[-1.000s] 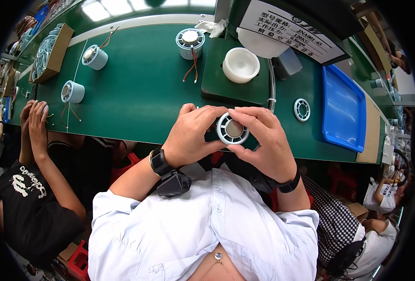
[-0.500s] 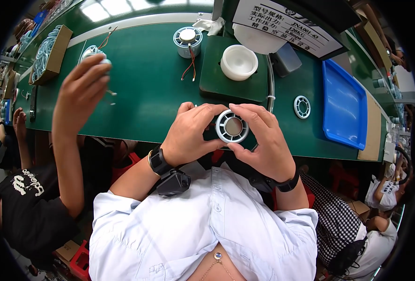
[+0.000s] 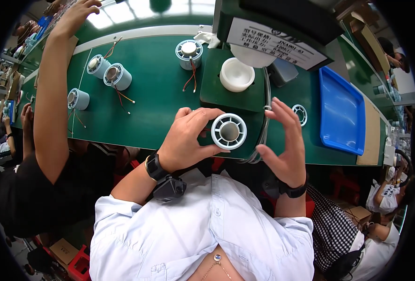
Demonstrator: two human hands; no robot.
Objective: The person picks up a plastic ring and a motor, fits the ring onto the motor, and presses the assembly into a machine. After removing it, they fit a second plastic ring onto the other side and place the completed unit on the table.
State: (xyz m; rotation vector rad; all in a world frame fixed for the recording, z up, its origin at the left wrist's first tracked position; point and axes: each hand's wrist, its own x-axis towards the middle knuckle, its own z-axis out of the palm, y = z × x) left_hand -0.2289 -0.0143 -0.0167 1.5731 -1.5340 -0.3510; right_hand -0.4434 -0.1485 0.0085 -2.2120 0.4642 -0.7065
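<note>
Spoked canister (image 3: 229, 131), pale blue, one: at the near edge of the green workbench (image 3: 156, 93), pinched from its left side between thumb and fingers of the left hand (image 3: 188, 140); right hand (image 3: 287, 145): just right of the canister, apart from it, thumb and fingers spread, holding nothing visible.

Hazards, as judged: a one-sided pinch, which could let the canister twist or drop past the near edge if it loosens; grey cables (image 3: 266, 124), running down between canister and right hand, which could snag fingers closing in; whether they touch the hand cannot be told.

Edges and room: to the far side, a green block (image 3: 210, 98) bearing a white cup (image 3: 237, 75), limiting forward movement; toward the right end, a loose ring (image 3: 300, 115), then a blue tray (image 3: 341, 112); widest room leftward, between block and wired canisters (image 3: 117, 76); a co-worker's arm (image 3: 50, 98) crosses the left end.
</note>
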